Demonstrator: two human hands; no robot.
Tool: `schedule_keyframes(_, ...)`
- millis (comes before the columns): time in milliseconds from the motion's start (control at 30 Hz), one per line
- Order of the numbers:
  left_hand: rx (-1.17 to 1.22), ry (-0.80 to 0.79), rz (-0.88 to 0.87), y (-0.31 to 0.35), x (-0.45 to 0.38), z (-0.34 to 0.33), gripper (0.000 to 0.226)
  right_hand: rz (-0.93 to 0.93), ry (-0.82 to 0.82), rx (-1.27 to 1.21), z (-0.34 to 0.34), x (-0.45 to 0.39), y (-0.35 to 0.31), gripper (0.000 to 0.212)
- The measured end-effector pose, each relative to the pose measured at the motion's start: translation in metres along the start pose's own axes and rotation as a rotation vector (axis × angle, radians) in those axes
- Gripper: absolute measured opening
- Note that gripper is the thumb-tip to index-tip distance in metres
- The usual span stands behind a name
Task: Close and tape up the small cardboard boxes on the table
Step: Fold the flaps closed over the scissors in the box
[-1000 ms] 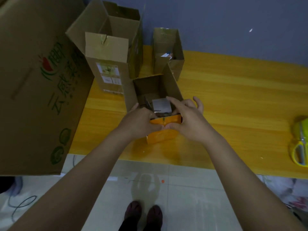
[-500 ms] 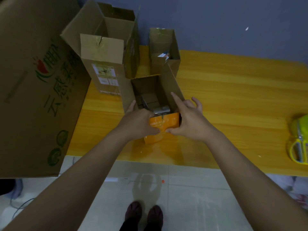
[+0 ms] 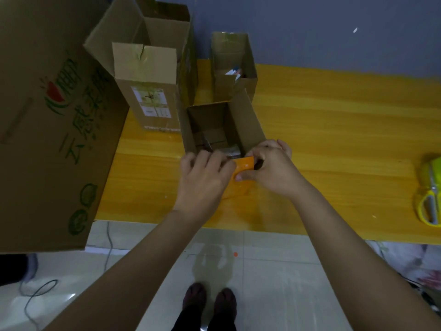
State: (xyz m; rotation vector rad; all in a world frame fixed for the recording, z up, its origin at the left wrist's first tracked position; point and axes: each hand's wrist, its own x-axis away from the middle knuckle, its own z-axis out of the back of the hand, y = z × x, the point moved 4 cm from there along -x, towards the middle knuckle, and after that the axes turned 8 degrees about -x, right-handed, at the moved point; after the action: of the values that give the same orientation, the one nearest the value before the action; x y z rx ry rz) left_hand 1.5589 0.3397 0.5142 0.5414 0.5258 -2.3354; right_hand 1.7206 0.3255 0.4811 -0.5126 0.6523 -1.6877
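Folding begins at the near edge of the small box [image 3: 222, 130], which stands open on the worktop [image 3: 334, 130] and serves as landmark. Left hand [image 3: 202, 177], fingers curled, grips the near-left rim of the box; right hand [image 3: 269, 168] pinches the orange near flap [image 3: 243, 164] between thumb and curled fingers at the near-right corner. Both hands hold the same edge, probably so that the box is steadied while the flap is turned inward. The far and right flaps stand upright, so the mouth is not yet closed; grey contents [image 3: 230, 150] show inside, just under the near rim, and may need pressing down before the flap will lie flat.

Behind the box, touching or nearly so, stands a second small box [image 3: 232, 68], also open. To the left and behind is a taller carton [image 3: 148, 80] with raised flaps. A large printed carton [image 3: 47, 115] fills the far left. A yellow tool [image 3: 429, 192], perhaps the tape dispenser, lies well apart to the right, out of reach until the flaps are down.
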Motion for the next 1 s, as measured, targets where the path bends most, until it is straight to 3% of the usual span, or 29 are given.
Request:
schedule_keyframes(67, 0.070, -0.023, -0.060, 0.0026, 0.0023, -0.0017, 0.009, -0.011, -0.002, -0.010, -0.0006, 0.0002, -0.0005, 0.038)
schedule_keyframes(167, 0.170, -0.063, -0.083, 0.0029, 0.0023, -0.0016, 0.025, -0.007, 0.009, -0.006, -0.0017, 0.0004, -0.0021, 0.036)
schedule_keyframes(267, 0.201, -0.098, -0.045, 0.0018, 0.0006, -0.0032, 0.006, -0.001, 0.003, -0.015, -0.0017, 0.0001, -0.0034, 0.036)
schedule_keyframes(367, 0.238, -0.157, 0.011, 0.0018, -0.0015, -0.0065, 0.017, 0.005, 0.001, -0.036, -0.0016, -0.0003, -0.0042, 0.033)
schedule_keyframes(533, 0.313, -0.149, 0.081, 0.0002, -0.0020, -0.0082, 0.010, 0.022, 0.014, -0.036, -0.0025, 0.0001, -0.0055, 0.034)
schedule_keyframes(1000, 0.268, -0.141, 0.116, -0.0013, -0.0049, -0.0044, 0.017, 0.034, 0.075, -0.084, 0.0000, 0.0030, -0.0070, 0.033)
